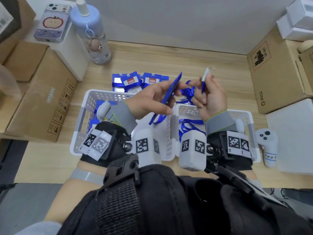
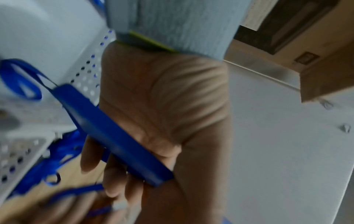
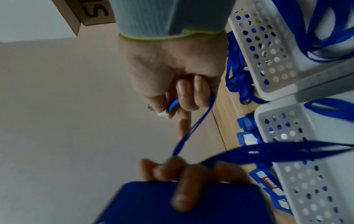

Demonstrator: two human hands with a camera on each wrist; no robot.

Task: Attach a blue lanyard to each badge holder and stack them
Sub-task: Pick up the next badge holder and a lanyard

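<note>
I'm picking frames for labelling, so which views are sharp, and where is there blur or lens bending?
Head view: mostly sharp, labels on the badge stack readable, table edge bowed by the wide lens. Left wrist view: soft throughout, the badge holder in the left hand smeared. Right wrist view: right hand fairly clear, the lanyard and nearer fingers blurred.

A solid royal-blue plastic badge holder [image 1: 171, 89] between the left fingers [image 1: 176, 85] — beside them, a matching blue ribbon lanyard [image 1: 187, 92], white-tipped, in the right fingers [image 1: 199, 99].
</note>
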